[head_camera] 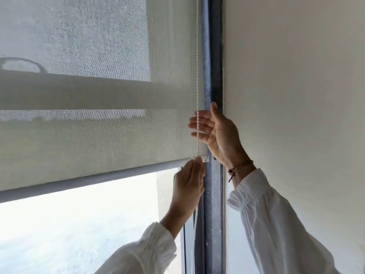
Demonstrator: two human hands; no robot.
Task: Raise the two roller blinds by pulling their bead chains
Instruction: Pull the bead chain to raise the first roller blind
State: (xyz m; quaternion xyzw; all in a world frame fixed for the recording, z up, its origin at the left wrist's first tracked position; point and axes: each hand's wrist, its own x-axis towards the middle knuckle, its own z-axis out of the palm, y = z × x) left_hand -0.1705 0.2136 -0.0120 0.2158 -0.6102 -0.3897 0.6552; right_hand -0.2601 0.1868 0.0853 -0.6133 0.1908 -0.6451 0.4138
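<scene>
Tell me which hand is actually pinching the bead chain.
The left hand, the lower one, pinches the bead chain at the blind's bottom bar. The right hand, wearing a bracelet, is open, fingers spread around it.

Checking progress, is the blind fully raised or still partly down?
Partly down: the blind ends at its bottom bar, bare glass below.

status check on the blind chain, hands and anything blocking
Left hand pinched on bead chain at the bottom bar. Right hand open, fingers curled around the chain higher up. Roller blind partly raised. Nothing seen blocking.
</scene>
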